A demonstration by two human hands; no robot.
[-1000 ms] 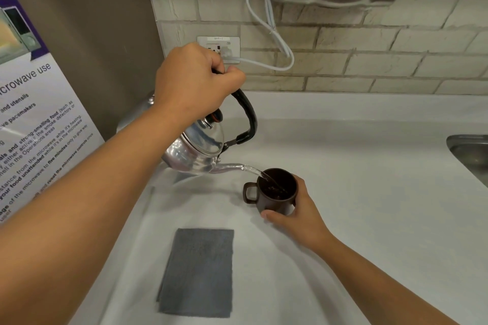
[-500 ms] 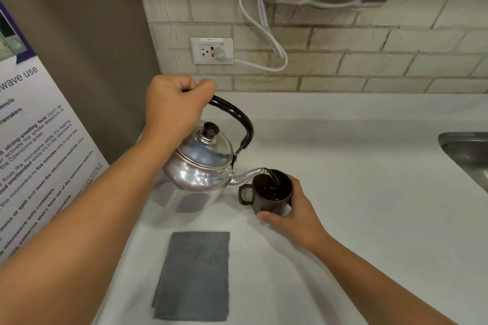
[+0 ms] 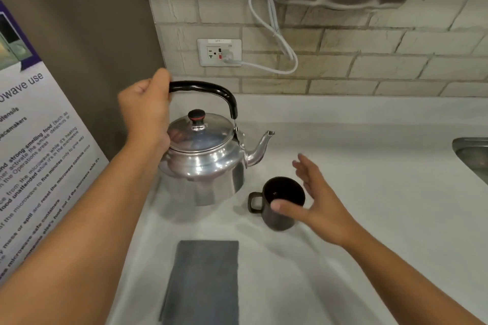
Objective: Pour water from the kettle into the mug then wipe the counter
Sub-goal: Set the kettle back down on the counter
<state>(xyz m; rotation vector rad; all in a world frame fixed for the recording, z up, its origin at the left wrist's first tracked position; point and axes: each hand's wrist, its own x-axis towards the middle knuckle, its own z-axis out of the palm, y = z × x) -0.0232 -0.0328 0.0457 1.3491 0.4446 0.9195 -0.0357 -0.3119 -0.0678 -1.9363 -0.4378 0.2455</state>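
Observation:
A shiny steel kettle (image 3: pixel 203 161) with a black handle stands upright at the back left of the white counter (image 3: pixel 356 192). My left hand (image 3: pixel 146 111) grips the left end of its handle. A small dark brown mug (image 3: pixel 280 203) stands on the counter to the kettle's right, below the spout. My right hand (image 3: pixel 317 200) is just right of the mug, fingers spread, thumb in front of the mug's wall. A folded grey cloth (image 3: pixel 203 282) lies flat on the counter in front of the kettle.
A poster about microwave use (image 3: pixel 31 166) leans along the left side. A wall socket (image 3: pixel 219 52) with a white cable sits on the brick wall behind. A steel sink edge (image 3: pixel 472 155) shows at the far right.
The kettle has swung back from its tilted pouring pose to upright, and the stream has stopped. My right hand has let go of the mug and opened.

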